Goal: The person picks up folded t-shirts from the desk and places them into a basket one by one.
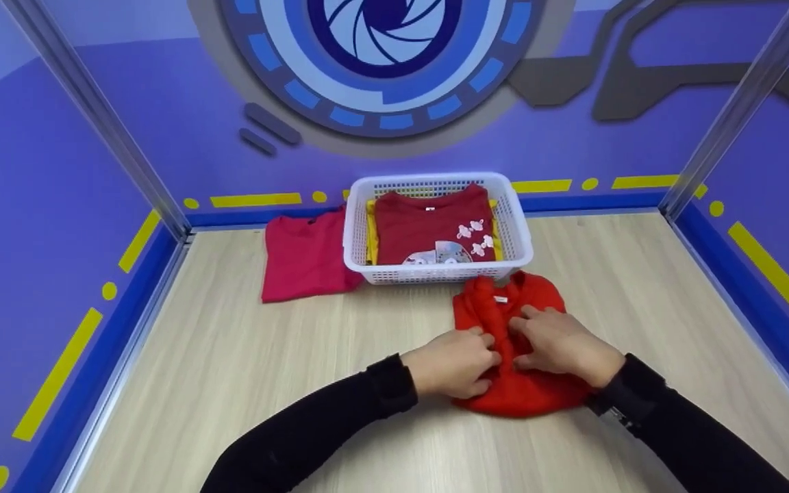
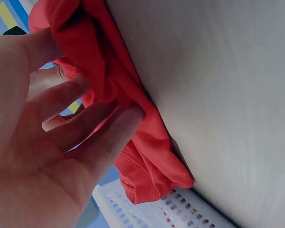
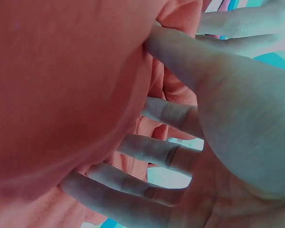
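Note:
An orange-red garment (image 1: 537, 296) lies bunched on the wooden table (image 1: 264, 356), just in front of a white basket (image 1: 429, 180). My left hand (image 1: 455, 363) grips a raised fold along the garment's middle. Right beside it, my right hand (image 1: 562, 344) grips the same fold. In the left wrist view the fingers (image 2: 104, 137) and thumb curl onto the fabric (image 2: 149, 159) against the table. The right wrist view shows the thumb (image 3: 180, 52) pressed into the cloth (image 3: 61, 71), with the fingers (image 3: 156, 152) curled under it.
The basket holds a folded dark red shirt (image 1: 429, 222) with a print, on top of a yellow garment (image 1: 370, 236). A folded pink-red shirt (image 1: 302, 257) lies left of the basket. Purple walls and metal posts (image 1: 100, 116) enclose the table.

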Demonstrator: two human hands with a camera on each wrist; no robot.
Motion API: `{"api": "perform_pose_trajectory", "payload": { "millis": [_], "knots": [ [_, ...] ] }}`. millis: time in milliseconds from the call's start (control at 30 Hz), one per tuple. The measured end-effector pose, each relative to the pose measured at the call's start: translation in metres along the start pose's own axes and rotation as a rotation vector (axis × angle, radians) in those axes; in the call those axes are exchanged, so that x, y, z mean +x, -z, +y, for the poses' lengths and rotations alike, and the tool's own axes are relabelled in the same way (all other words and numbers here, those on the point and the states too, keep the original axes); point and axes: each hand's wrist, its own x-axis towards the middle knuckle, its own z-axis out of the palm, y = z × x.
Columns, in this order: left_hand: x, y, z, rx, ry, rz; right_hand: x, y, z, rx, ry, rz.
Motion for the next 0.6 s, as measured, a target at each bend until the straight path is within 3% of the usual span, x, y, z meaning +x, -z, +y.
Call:
{"api": "perform_pose_trajectory", "payload": {
  "millis": [367, 600],
  "knots": [
    [-0.042, -0.004, -0.018, -0.068, 0.093, 0.032, 0.031, -0.005, -0.034, -0.016, 0.048, 0.022],
    [-0.067, -0.007, -0.025, -0.055, 0.155, 0.023, 0.046, -0.006, -0.05, -0.035, 0.074, 0.039]
  ]
}}
